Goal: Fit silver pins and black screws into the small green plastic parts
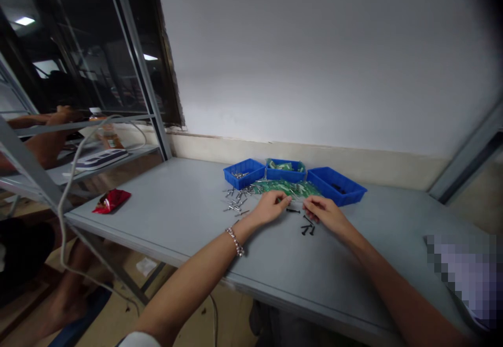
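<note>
My left hand (272,206), with a beaded bracelet (236,242) at the wrist, is closed in a pinch over the middle of the table. Facing it, my right hand (324,213) is also pinched shut. A thin pale edge runs between the fingertips, but what they hold is too small to make out. Just behind the hands lies a pile of green-printed clear plastic bags (312,191). Silver rivets (236,207) are scattered left of my left hand. Several black screws (307,228) lie on the tabletop below my right hand.
Behind the pile stand a blue bin (226,171) with silver rivets, a blue bin (285,176) with green-printed bags, and a blue bin (341,200) with dark pieces. A red packet (112,201) lies on the grey table (176,221) at left. Another person's arms (51,137) show beyond the frame.
</note>
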A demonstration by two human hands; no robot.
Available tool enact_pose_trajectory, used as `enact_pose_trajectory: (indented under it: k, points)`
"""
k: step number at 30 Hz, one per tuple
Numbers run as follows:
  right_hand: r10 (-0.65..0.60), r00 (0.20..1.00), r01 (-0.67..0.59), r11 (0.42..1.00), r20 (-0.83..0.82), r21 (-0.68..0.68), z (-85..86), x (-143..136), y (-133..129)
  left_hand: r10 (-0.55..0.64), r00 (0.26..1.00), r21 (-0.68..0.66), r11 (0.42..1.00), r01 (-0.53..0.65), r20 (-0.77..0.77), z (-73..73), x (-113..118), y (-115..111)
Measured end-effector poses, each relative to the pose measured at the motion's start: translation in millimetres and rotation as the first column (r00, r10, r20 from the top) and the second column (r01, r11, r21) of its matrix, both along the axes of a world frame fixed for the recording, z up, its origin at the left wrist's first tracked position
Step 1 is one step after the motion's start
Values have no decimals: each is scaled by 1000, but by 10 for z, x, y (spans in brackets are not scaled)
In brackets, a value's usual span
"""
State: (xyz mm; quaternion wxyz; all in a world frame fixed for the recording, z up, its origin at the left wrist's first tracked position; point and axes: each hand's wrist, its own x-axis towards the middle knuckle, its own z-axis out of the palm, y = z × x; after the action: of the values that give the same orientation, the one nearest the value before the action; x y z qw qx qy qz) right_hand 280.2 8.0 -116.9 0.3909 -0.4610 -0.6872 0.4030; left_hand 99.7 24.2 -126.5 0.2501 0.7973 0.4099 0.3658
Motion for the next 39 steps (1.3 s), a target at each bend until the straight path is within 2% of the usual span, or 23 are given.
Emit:
enact_pose_trajectory:
  k: [3,9,15,20,25,29,31,36,39]
  points:
    - [0,1000,0,1000,11,25,7,1,-11,-8,1000,-7,1000,8,-11,24,-1,-11]
    - [94,991,-97,995,93,23,-15,-9,-25,32,999,11,999,-32,23,71,-11,-39]
    - [-7,998,2,996,55,89,-13,8,0,-54,997,-7,999,54,-62,68,-13,-40]
    - [126,987,-129,991,97,31,-79,25,25,-7,1000,34,999,8,-29,108,-43,-42]
    - [13,999,-17,997,52,80,-19,26,12,-112,990,-11,994,111,-89,81,-46,-24]
    - [93,993,-95,995,74,26,17,6,-25,-56,997,56,997,59,-59,98,-71,-13]
    - [121,989,-122,992,87,7,9,1,-30,-56,997,48,997,59,-59,113,-86,-18]
    - [2,997,-9,996,80,90,18,23,1,-191,975,-31,982,189,-117,102,-72,-44]
    - [1,998,-5,997,59,73,30,46,13,-137,985,-2,990,138,-104,125,-98,-19]
